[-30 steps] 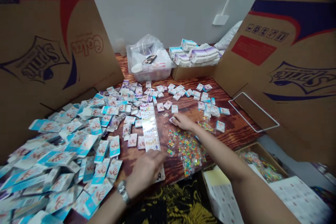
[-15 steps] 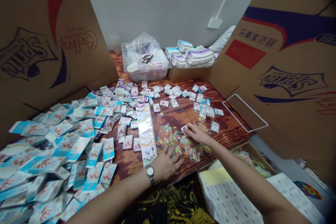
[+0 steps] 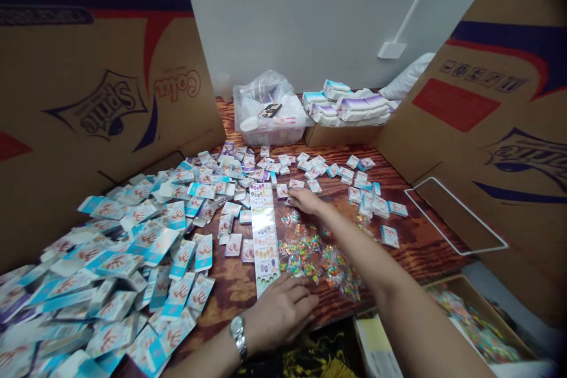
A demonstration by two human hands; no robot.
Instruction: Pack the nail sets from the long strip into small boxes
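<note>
mostly the view is a wooden table with strong red-brown grain, and a left cardboard sheet and a right cardboard sheet, both printed with soft drink logos, stand like walls at its sides. at the far edge sit a clear plastic box with a plastic bag in it and a stack of white and purple packets on a cardboard box. a thin white wire frame lies against the right sheet, and near right, below the table edge, an open carton holds shiny colourful bags. over the left half of the table lies a big loose pile of blue and white cards, and smaller cards scatter toward the far right. in the middle a long printed strip lies flat, with small clear bags of colourful pieces just to its right. the right hand reaches far, its fingers curled down at a small card; i cannot tell if it has hold of it. the left hand, with a wristwatch, lies open and palm down at the near end of the strip, holding nothing i can see. if the right forearm drags low, it could push the small bags out of place, and cards from the pile could slide off the near edge if a hand knocks them.
</note>
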